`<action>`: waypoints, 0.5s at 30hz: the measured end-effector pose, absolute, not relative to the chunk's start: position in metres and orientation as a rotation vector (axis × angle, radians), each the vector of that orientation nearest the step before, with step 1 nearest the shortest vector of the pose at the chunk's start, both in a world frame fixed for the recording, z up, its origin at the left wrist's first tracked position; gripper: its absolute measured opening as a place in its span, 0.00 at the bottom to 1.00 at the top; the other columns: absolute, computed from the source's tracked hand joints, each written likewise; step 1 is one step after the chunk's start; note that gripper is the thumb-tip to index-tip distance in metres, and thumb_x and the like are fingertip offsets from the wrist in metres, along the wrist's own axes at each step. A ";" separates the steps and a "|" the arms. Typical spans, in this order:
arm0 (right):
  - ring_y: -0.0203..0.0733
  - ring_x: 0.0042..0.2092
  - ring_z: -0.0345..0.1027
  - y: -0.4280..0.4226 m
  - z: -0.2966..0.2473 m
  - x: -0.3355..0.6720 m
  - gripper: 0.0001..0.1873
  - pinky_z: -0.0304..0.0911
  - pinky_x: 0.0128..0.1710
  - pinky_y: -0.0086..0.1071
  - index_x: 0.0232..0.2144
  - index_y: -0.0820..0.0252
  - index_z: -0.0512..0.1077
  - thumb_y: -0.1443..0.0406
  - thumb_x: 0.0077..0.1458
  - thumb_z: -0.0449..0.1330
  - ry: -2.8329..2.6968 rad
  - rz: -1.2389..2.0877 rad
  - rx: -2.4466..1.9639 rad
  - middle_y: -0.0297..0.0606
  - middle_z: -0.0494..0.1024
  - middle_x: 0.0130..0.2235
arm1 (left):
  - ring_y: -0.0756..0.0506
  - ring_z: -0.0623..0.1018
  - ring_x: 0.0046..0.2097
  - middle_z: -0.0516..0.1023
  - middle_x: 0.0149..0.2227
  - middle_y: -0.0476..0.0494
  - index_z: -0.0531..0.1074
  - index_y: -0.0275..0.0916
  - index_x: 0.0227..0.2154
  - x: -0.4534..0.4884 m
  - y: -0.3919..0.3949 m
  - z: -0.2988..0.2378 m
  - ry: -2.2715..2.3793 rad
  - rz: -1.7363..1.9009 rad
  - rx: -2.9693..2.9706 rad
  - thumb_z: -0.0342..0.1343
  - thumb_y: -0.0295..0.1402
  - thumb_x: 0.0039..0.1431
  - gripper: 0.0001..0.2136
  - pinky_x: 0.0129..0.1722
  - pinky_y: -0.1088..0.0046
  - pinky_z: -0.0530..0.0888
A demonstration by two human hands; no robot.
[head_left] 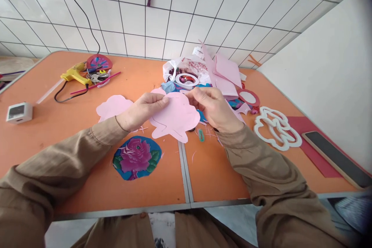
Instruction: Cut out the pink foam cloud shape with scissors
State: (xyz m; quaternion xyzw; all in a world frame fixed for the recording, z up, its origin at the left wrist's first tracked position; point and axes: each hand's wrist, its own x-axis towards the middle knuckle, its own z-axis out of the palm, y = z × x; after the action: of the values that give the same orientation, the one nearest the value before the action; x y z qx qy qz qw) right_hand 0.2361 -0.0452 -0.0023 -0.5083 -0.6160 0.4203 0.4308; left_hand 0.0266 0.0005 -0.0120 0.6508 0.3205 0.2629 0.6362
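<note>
Both my hands hold one pink paper cutout (176, 118) with a scalloped, fan-like outline above the orange table (58, 131). My left hand (142, 110) pinches its upper left edge with fingers closed. My right hand (213, 106) grips its upper right edge, fingers curled. A second pink cutout (113, 106) of similar shape lies flat behind my left hand. A blue piece printed with a purple flower (136, 157) lies on the table in front of my left wrist.
A white scalloped frame (276, 128) lies to the right on red paper (314, 147), beside a dark phone (337, 157). A yellow glue gun (74, 74), scissors and a round printed fan sit far left. A pile of pink sheets, a plastic bag and a tape roll (186, 80) lies at the back.
</note>
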 end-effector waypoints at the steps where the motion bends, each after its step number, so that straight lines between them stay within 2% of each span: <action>1: 0.40 0.28 0.68 -0.045 0.000 0.239 0.29 0.62 0.27 0.34 0.23 0.58 0.73 0.41 0.56 0.55 -1.514 1.132 -1.237 0.37 0.74 0.25 | 0.52 0.64 0.24 0.66 0.22 0.50 0.70 0.36 0.25 0.026 0.001 -0.012 0.734 0.602 1.488 0.59 0.52 0.55 0.21 0.22 0.75 0.60; 3: 0.40 0.27 0.69 -0.044 0.004 0.245 0.30 0.61 0.27 0.34 0.22 0.58 0.75 0.39 0.53 0.58 -1.466 1.245 -1.192 0.39 0.76 0.25 | 0.52 0.65 0.24 0.66 0.22 0.50 0.70 0.36 0.25 0.025 0.003 -0.013 0.729 0.603 1.483 0.59 0.53 0.54 0.22 0.22 0.75 0.60; 6: 0.39 0.27 0.67 -0.044 0.009 0.251 0.28 0.59 0.27 0.34 0.23 0.58 0.77 0.40 0.50 0.60 -1.514 1.231 -1.237 0.38 0.76 0.25 | 0.52 0.65 0.24 0.67 0.22 0.50 0.71 0.36 0.25 0.025 0.003 -0.011 0.728 0.606 1.452 0.61 0.53 0.53 0.22 0.22 0.75 0.60; 12: 0.35 0.25 0.57 -0.047 0.016 0.248 0.22 0.53 0.25 0.32 0.17 0.59 0.69 0.50 0.52 0.63 -1.756 1.050 -1.306 0.31 0.65 0.21 | 0.50 0.71 0.26 0.73 0.25 0.47 0.74 0.34 0.29 0.027 0.002 -0.007 0.716 0.611 1.338 0.64 0.51 0.50 0.21 0.24 0.75 0.65; 15: 0.34 0.26 0.57 -0.047 0.016 0.245 0.18 0.53 0.25 0.32 0.18 0.59 0.71 0.54 0.52 0.63 -1.803 0.990 -1.316 0.32 0.65 0.22 | 0.51 0.70 0.24 0.73 0.23 0.48 0.74 0.34 0.28 0.028 0.001 -0.006 0.713 0.609 1.304 0.64 0.49 0.50 0.19 0.23 0.75 0.64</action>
State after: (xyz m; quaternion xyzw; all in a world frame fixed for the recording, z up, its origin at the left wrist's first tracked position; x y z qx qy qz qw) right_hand 0.2450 -0.0467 0.0159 -0.5062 -0.6936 0.3809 0.3430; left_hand 0.0277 0.0011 -0.0063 0.5839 0.3195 0.2729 0.6946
